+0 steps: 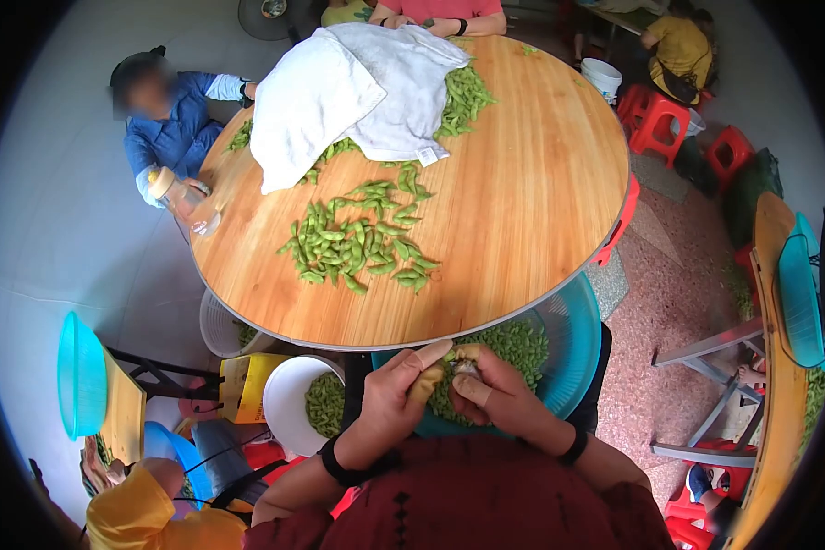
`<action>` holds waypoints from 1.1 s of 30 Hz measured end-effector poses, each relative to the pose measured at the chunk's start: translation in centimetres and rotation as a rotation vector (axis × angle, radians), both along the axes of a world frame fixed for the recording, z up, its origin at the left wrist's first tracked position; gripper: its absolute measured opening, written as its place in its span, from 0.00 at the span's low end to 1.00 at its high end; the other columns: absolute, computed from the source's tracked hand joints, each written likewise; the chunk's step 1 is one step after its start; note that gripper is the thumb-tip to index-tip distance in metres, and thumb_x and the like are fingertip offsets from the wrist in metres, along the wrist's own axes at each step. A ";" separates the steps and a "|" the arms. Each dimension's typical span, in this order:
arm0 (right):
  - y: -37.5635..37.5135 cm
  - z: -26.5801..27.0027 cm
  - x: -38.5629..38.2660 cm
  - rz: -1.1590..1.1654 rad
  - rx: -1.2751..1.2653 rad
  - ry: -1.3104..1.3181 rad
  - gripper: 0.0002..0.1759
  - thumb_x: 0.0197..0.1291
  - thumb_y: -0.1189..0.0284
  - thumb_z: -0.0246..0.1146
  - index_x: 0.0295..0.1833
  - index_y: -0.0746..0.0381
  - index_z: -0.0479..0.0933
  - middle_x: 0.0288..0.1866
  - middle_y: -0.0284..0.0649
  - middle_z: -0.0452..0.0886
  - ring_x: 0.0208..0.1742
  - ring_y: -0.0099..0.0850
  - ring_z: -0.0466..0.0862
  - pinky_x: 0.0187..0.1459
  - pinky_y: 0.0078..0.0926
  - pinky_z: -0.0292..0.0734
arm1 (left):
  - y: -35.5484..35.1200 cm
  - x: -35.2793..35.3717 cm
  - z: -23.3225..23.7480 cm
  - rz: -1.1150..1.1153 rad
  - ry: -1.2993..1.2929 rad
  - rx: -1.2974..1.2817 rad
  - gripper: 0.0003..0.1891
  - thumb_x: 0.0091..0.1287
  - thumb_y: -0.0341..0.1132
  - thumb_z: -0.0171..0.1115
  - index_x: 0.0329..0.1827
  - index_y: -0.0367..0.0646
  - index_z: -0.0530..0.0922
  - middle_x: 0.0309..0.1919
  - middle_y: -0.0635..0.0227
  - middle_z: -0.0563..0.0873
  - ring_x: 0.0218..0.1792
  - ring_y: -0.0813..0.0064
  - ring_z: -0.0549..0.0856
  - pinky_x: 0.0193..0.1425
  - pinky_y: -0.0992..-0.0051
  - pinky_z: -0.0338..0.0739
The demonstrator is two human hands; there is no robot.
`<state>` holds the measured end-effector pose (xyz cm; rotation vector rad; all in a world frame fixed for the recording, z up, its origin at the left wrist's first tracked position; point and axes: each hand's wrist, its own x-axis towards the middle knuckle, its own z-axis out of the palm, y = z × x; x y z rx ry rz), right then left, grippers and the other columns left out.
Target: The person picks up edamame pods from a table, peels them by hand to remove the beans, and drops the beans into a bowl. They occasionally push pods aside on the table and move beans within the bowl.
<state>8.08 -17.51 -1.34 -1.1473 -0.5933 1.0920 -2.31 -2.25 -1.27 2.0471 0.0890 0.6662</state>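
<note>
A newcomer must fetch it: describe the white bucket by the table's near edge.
Start at the near edge of the round table. Just below, between a yellow box and a teal basket, is the bucket, with green pods inside. Its wall is solid, unlike the white openwork basket nearby.

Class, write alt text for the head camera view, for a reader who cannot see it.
A person's left hand and right hand close on small items, mostly hidden by the fingers, above a teal basket of green pods. Ahead, a round wooden table holds more pods, partly under white cloths. Other people are nearby.
</note>
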 end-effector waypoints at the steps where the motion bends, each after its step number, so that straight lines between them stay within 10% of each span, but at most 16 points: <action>1: 0.0 0.0 0.0 0.007 0.000 -0.002 0.13 0.72 0.72 0.52 0.59 0.62 0.66 0.29 0.32 0.74 0.22 0.17 0.69 0.24 0.17 0.65 | 0.0 -0.3 0.4 0.018 0.029 0.202 0.20 0.63 0.21 0.61 0.59 0.42 0.79 0.40 0.58 0.86 0.37 0.66 0.87 0.40 0.72 0.82; 6: 0.4 -0.3 -0.2 0.010 0.003 -0.034 0.12 0.72 0.73 0.52 0.59 0.62 0.67 0.29 0.30 0.73 0.23 0.17 0.68 0.24 0.16 0.63 | -0.2 -0.7 0.0 0.067 -0.058 0.494 0.21 0.62 0.23 0.63 0.60 0.45 0.78 0.33 0.58 0.83 0.33 0.60 0.86 0.33 0.68 0.82; 20: 0.3 0.4 0.6 0.078 -0.006 0.219 0.12 0.73 0.71 0.51 0.58 0.59 0.67 0.29 0.29 0.71 0.22 0.16 0.65 0.21 0.15 0.59 | -0.1 -0.2 -0.3 -0.045 0.109 -0.426 0.15 0.73 0.26 0.55 0.61 0.43 0.79 0.36 0.73 0.81 0.31 0.86 0.76 0.34 0.84 0.72; 33: 0.4 0.7 0.5 0.051 0.019 0.199 0.12 0.72 0.71 0.51 0.58 0.60 0.67 0.28 0.29 0.71 0.22 0.16 0.65 0.21 0.14 0.59 | 0.4 0.7 0.8 0.010 -0.039 0.103 0.17 0.67 0.23 0.61 0.58 0.43 0.81 0.37 0.66 0.85 0.30 0.78 0.83 0.36 0.79 0.78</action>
